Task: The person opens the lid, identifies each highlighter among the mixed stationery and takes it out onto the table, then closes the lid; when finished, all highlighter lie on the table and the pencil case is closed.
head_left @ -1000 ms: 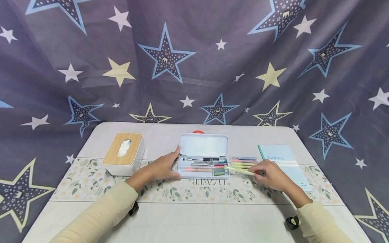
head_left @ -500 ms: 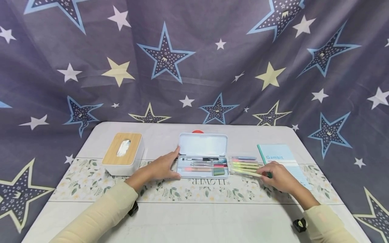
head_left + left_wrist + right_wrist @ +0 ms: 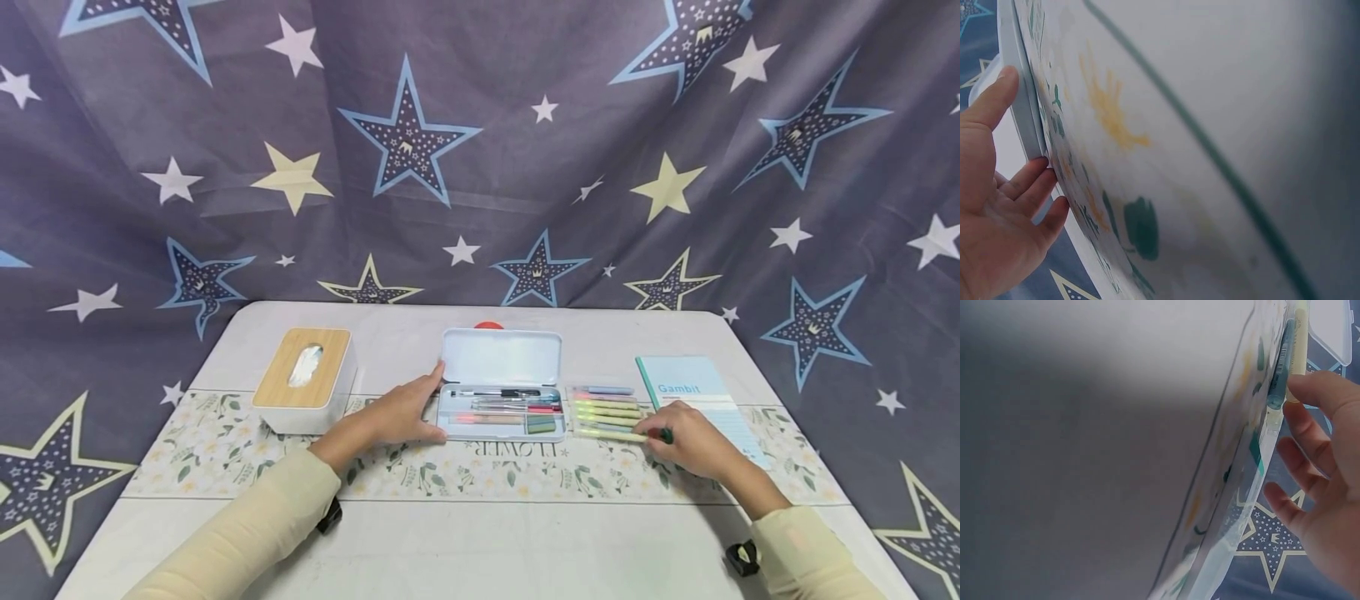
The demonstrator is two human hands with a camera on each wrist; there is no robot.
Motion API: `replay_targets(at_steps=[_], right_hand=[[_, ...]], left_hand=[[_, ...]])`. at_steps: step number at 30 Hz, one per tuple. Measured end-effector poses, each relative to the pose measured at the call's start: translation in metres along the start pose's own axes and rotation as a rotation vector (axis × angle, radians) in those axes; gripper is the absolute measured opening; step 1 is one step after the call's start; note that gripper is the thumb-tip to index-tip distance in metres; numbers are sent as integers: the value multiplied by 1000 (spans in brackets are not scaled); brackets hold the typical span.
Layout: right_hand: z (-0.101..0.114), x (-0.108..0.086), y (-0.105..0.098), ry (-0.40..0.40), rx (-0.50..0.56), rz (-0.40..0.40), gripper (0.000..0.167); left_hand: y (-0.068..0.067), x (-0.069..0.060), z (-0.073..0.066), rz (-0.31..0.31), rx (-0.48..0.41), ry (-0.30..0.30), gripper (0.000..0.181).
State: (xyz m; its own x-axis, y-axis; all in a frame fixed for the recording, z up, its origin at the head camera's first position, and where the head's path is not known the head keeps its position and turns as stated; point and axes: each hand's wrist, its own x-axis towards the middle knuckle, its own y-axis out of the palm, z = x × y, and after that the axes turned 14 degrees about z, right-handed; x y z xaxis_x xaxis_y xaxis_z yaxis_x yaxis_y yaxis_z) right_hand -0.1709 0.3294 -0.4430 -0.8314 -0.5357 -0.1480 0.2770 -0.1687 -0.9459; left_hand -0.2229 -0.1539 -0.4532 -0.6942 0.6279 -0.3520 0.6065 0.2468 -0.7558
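Note:
An open white pencil case [image 3: 480, 428] lies mid-table, its lid raised at the back; several pens [image 3: 498, 407] and a small green block [image 3: 540, 425] are inside. My left hand [image 3: 405, 411] rests against the case's left side, fingers extended; in the left wrist view its thumb touches the case's edge. My right hand [image 3: 686, 439] pinches the end of a yellow highlighter [image 3: 1299, 347] between thumb and forefinger; the other fingers are loosely bent. That highlighter lies at the near side of a row of coloured pens [image 3: 606, 405], beside a teal pen [image 3: 1280, 369].
A tissue box [image 3: 303, 367] with a wooden top stands at the left. A light blue notebook [image 3: 701, 392] lies behind and beside my right hand. Something red [image 3: 489, 325] shows behind the raised lid. A star-patterned curtain [image 3: 480, 225] hangs behind the table.
My right hand has moved right with the yellow highlighter, from the case's right edge to the near side of the pen row, and lowered it slightly. The left hand has stayed still.

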Motion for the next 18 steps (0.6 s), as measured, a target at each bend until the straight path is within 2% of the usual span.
replay_targets(at_steps=[9,18], right_hand=[[-3,2,1,50,19,40,19],[-1,5,0,70,1,22,19]], left_hand=[[-1,0,-1,-4,1,-1,125],[0,1,0,0,-3,-3,126]])
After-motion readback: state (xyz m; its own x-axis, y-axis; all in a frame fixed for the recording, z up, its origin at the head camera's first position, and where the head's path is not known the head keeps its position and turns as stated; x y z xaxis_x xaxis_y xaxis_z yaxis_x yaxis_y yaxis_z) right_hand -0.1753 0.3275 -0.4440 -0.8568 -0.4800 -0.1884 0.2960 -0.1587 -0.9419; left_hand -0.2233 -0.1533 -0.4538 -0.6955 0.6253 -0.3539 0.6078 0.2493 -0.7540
